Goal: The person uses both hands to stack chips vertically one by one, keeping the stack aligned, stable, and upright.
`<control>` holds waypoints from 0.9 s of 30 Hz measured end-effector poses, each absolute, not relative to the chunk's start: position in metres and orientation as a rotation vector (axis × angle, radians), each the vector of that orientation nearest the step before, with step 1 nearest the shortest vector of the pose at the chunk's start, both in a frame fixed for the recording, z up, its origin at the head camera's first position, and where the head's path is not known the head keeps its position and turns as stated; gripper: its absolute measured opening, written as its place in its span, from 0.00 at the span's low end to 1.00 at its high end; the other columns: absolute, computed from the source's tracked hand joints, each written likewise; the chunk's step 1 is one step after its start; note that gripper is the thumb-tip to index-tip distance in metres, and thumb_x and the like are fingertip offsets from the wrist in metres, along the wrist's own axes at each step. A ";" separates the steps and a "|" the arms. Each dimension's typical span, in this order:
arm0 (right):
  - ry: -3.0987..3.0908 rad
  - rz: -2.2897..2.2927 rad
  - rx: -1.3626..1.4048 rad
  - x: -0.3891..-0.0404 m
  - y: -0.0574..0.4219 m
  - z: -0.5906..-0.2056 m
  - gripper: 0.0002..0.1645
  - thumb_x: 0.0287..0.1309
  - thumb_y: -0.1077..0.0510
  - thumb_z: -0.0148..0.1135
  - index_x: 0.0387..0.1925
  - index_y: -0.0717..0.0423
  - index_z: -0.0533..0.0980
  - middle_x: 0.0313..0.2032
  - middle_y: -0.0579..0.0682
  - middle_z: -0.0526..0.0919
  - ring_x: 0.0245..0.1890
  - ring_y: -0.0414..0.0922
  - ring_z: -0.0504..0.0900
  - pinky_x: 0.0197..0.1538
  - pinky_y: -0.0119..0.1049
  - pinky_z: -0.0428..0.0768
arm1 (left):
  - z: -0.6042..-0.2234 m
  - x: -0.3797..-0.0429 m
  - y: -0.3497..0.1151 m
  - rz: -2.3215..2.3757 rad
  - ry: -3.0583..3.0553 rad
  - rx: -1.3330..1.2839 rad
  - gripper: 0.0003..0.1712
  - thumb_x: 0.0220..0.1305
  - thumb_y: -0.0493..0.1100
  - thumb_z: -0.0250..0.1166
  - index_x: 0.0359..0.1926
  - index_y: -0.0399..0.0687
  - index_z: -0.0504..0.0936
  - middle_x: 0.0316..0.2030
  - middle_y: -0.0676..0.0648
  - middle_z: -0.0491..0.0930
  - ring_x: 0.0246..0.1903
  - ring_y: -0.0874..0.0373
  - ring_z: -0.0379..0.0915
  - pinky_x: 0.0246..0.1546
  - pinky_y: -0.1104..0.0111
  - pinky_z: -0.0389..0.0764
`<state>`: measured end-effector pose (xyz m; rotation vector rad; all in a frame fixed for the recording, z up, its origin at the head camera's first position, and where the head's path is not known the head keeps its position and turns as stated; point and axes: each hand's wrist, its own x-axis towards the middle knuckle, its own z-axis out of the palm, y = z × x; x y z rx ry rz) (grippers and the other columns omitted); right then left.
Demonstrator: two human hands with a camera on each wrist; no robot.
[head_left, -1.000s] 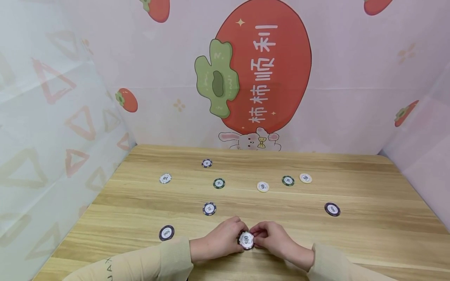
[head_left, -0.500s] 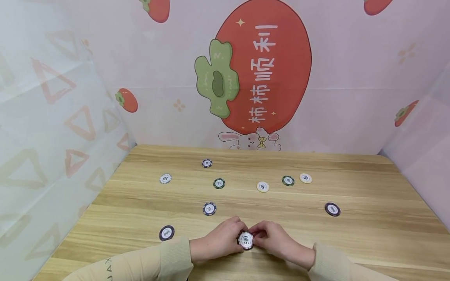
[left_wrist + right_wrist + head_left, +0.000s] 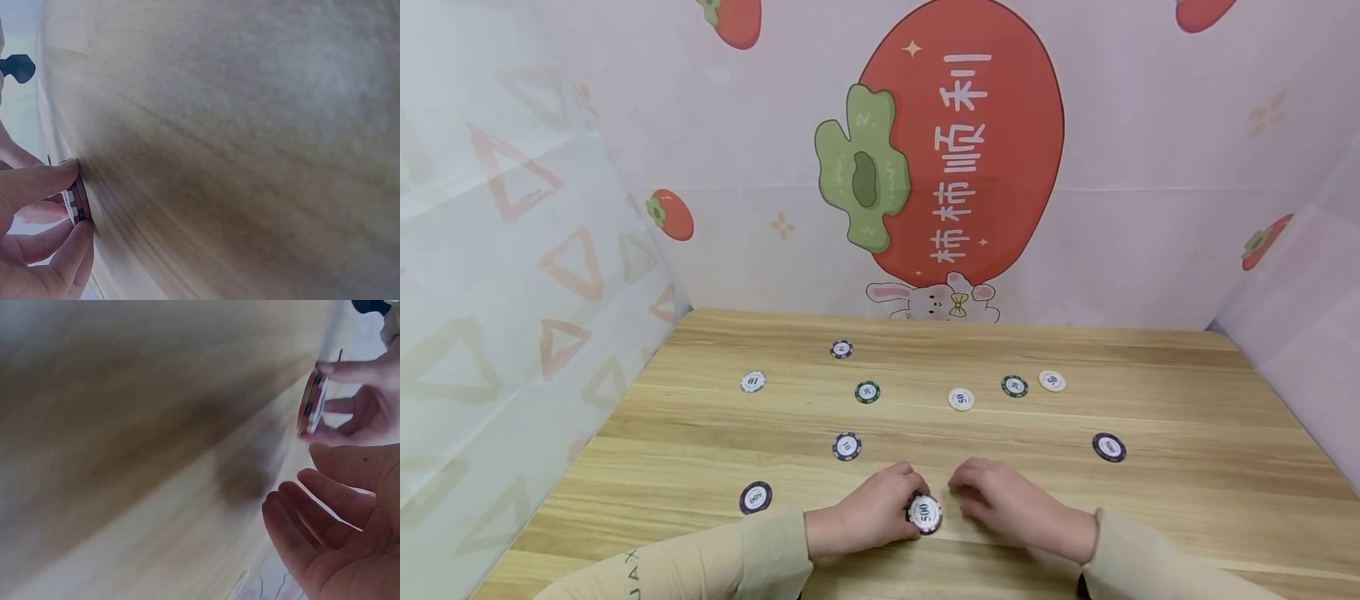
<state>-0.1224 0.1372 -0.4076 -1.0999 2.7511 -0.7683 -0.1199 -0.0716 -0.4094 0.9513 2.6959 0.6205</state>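
A short stack of poker chips [image 3: 926, 514], topped by a white chip marked 500, stands on the wooden table near its front. My left hand [image 3: 880, 508] grips the stack's edge between thumb and fingers; the left wrist view shows the layered chips [image 3: 77, 203] between the fingertips. Just right of the stack, my right hand [image 3: 1011, 507] holds nothing, its fingers loosely bent and apart from the chips. In the right wrist view, a gap separates my right hand [image 3: 331, 519] from the stack [image 3: 311, 403]. How many chips are stacked is hard to tell.
Single chips lie scattered: a dark 500 chip [image 3: 756, 497] at left, another [image 3: 1108, 447] at right, a blue 10 chip [image 3: 847, 446] ahead. Farther back are green chips [image 3: 1015, 386], yellow-rimmed 50 chips [image 3: 961, 399] and a white 10 chip [image 3: 753, 382]. A patterned backdrop [image 3: 1120, 208] rises behind the table [image 3: 700, 450].
My right hand has let go of the stack and moved a little to the right. My left hand still grips the chips in the same place.
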 end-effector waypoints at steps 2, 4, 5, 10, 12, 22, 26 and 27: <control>2.782 -0.707 -1.119 -0.124 0.142 -0.407 0.11 0.50 0.64 0.62 0.38 0.59 0.77 0.37 0.47 0.79 0.40 0.43 0.77 0.45 0.38 0.76 | -0.409 -0.120 -0.072 0.617 2.696 0.949 0.20 0.40 0.41 0.73 0.39 0.45 0.79 0.31 0.56 0.70 0.31 0.70 0.64 0.36 0.78 0.69; 2.810 -0.658 -1.136 -0.126 0.148 -0.407 0.12 0.49 0.64 0.63 0.38 0.59 0.77 0.37 0.48 0.79 0.40 0.45 0.77 0.45 0.39 0.76 | -0.408 -0.120 -0.072 0.616 2.690 0.947 0.20 0.41 0.41 0.73 0.38 0.46 0.79 0.31 0.57 0.70 0.31 0.70 0.64 0.36 0.78 0.69; 2.821 -0.641 -1.149 -0.126 0.150 -0.407 0.12 0.48 0.64 0.63 0.38 0.60 0.77 0.38 0.48 0.78 0.40 0.45 0.77 0.45 0.40 0.76 | -0.408 -0.120 -0.072 0.618 2.687 0.947 0.19 0.41 0.41 0.73 0.38 0.46 0.79 0.31 0.57 0.70 0.31 0.70 0.64 0.36 0.78 0.69; 2.855 -0.575 -1.150 -0.130 0.163 -0.405 0.13 0.46 0.65 0.65 0.38 0.61 0.77 0.38 0.50 0.78 0.40 0.47 0.77 0.45 0.41 0.76 | -0.408 -0.120 -0.072 0.618 2.689 0.947 0.19 0.40 0.40 0.74 0.37 0.46 0.79 0.31 0.57 0.70 0.31 0.70 0.65 0.36 0.78 0.69; 2.867 -0.547 -1.132 -0.131 0.168 -0.404 0.14 0.45 0.64 0.65 0.37 0.62 0.77 0.37 0.51 0.78 0.39 0.48 0.77 0.44 0.42 0.76 | -0.408 -0.120 -0.072 0.611 2.697 0.955 0.19 0.40 0.40 0.74 0.37 0.47 0.79 0.31 0.57 0.70 0.31 0.70 0.64 0.36 0.78 0.69; 2.932 -0.495 -0.970 -0.142 0.194 -0.404 0.16 0.43 0.64 0.67 0.38 0.64 0.77 0.38 0.56 0.79 0.40 0.53 0.77 0.44 0.46 0.76 | -0.409 -0.120 -0.072 0.609 2.700 0.954 0.19 0.40 0.40 0.74 0.37 0.47 0.79 0.30 0.57 0.69 0.30 0.71 0.64 0.35 0.79 0.69; 2.955 -0.460 -0.879 -0.145 0.208 -0.401 0.17 0.43 0.62 0.68 0.38 0.64 0.77 0.39 0.56 0.79 0.42 0.54 0.77 0.45 0.47 0.75 | -0.409 -0.120 -0.071 0.615 2.694 0.933 0.19 0.40 0.40 0.74 0.37 0.47 0.79 0.30 0.58 0.69 0.30 0.71 0.64 0.35 0.79 0.69; 2.960 -0.456 -0.868 -0.146 0.211 -0.400 0.17 0.43 0.62 0.68 0.38 0.64 0.77 0.39 0.56 0.80 0.41 0.53 0.77 0.45 0.47 0.75 | -0.409 -0.120 -0.071 0.617 2.693 0.927 0.19 0.40 0.40 0.74 0.37 0.47 0.79 0.30 0.58 0.69 0.30 0.71 0.64 0.36 0.79 0.69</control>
